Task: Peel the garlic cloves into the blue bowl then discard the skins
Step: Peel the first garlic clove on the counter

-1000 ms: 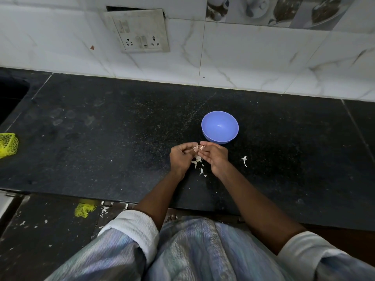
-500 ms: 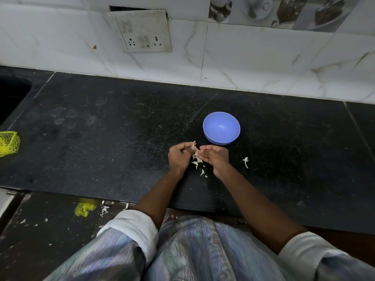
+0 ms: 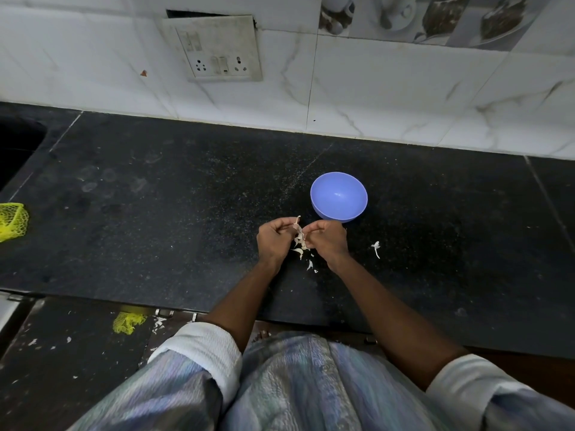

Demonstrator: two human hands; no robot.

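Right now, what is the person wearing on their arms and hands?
Both hands, the left hand and right hand, are bare, with no gloves, rings or watch visible. The forearms are bare too. Each sleeve is rolled up into a white cuff, on a garment with pale blue, lilac and green stripes.

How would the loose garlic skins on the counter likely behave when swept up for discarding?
The garlic skins look thin, curled and papery, so probably very light and floppy. They lie in small scattered flakes on the counter, so they would likely scatter or cling rather than slide together.
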